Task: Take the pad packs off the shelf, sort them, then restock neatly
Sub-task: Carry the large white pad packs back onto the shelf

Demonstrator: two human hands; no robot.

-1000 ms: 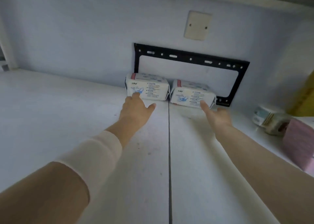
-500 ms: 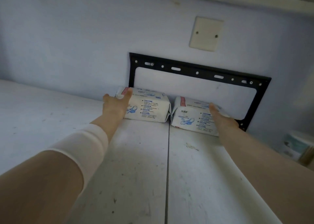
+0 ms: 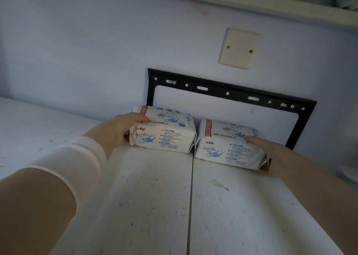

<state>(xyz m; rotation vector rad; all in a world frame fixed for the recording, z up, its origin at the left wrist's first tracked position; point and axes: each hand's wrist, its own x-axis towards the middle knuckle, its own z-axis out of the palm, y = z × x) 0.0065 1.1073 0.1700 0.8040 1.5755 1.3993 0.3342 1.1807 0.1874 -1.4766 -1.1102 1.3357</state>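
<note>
Progress: barely started tbh. Got left hand [image 3: 114, 131] grip clamped on one white plastic-wrapped pad pack [image 3: 167, 136], right hand [image 3: 275, 154] on its twin [image 3: 226, 148], both on white shelf [image 3: 242, 206] below black metal wall bracket [image 3: 217, 91]. Sorting, restocking pending.

Left hand [image 3: 114, 132] now grips left pack [image 3: 166, 135], right hand [image 3: 275, 156] right pack [image 3: 226, 150].

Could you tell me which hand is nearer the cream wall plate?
Right. The right hand holds the right pack below the wall plate; the left hand holds the left pack, farther to the left.
</note>
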